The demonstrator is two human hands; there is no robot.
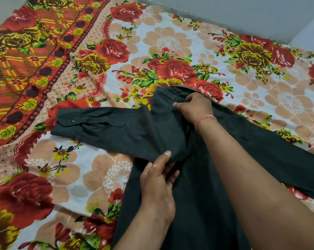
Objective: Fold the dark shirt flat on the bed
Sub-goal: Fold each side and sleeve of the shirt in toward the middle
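Left hand (158, 186) lowest in view, thumb on top, pinching a fold of dark shirt (203, 204) by the armpit. Right hand (194, 107) farther up, fingers curled into cloth near the collar. Spread flat on flowered bedsheet (170, 42), one sleeve (102, 127) stretched out leftward.

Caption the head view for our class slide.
Left hand and right hand grip the dark shirt on a floral bedsheet.

Left grip (158, 179) pinching, close in; right grip (194, 107) clutching, arm outstretched.
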